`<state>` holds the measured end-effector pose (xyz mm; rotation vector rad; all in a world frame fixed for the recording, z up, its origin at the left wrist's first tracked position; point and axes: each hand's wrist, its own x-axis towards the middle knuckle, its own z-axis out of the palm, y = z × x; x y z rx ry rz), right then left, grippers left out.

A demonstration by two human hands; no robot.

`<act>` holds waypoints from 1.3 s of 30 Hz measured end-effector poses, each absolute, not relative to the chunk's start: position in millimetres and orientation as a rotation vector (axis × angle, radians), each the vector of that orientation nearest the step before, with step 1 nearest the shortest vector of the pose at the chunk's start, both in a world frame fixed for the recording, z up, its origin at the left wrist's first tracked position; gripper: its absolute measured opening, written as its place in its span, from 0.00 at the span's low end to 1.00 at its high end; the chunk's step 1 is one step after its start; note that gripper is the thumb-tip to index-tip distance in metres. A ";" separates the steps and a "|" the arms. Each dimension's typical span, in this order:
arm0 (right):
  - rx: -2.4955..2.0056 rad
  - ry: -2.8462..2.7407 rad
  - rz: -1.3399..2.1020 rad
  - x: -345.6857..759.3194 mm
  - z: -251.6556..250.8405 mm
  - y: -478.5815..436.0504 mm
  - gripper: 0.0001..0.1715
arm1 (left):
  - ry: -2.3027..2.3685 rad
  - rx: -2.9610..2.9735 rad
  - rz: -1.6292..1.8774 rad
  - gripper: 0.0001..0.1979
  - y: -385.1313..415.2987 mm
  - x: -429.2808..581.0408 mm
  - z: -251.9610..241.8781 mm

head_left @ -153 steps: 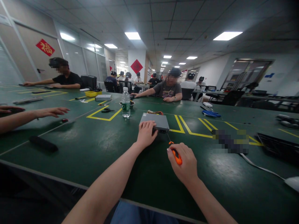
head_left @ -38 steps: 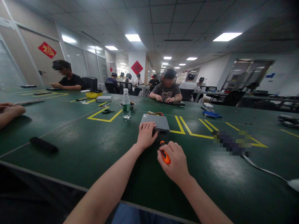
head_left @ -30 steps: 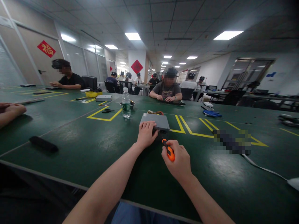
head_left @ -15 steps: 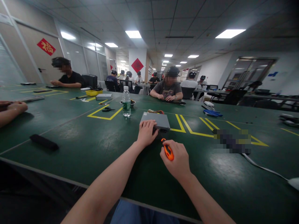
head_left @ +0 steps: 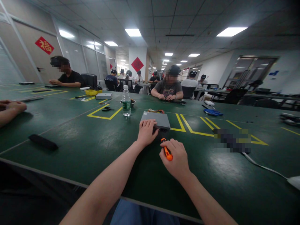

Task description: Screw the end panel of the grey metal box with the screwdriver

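A grey metal power supply unit (head_left: 160,118) with a bundle of coloured cables behind it lies on the green table in front of me. My left hand (head_left: 146,132) grips its near left side, fingers on the top face and thumb at the front edge. Just nearer to me, my right hand (head_left: 176,157) is closed around the orange and black handle of a screwdriver (head_left: 168,154). The screwdriver points at the front face of the unit; its thin tip is too faint to tell whether it touches.
A water bottle (head_left: 126,104) stands beyond the unit to the left, before a small bowl (head_left: 132,103). A black object (head_left: 43,142) lies at left, a blurred-out power strip (head_left: 231,140) at right, blue gloves (head_left: 212,112) farther back. Another person's hands (head_left: 15,107) are at far left.
The screwdriver handle has turned slightly in my right hand, which has shifted a little to the left. My left hand stays on the power supply unit.
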<state>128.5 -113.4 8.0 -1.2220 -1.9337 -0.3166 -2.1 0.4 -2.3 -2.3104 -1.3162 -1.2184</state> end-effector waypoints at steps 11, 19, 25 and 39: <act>-1.283 -1.829 -0.182 128.4 11.7 -116.3 0.06 | -1.337 -2.314 -1.212 0.12 0.0 -1.7 -1.7; -1.254 -1.867 -0.208 129.0 12.6 -115.1 0.08 | -1.330 -2.301 -1.201 0.12 1.2 -1.6 -2.4; -1.251 -1.865 -0.182 127.7 9.4 -114.9 0.06 | -1.317 -2.302 -1.202 0.12 0.9 -1.6 -2.4; -1.043 -2.267 -0.491 149.0 27.4 -107.7 0.06 | -1.277 -2.314 -1.283 0.12 1.0 -1.3 -3.1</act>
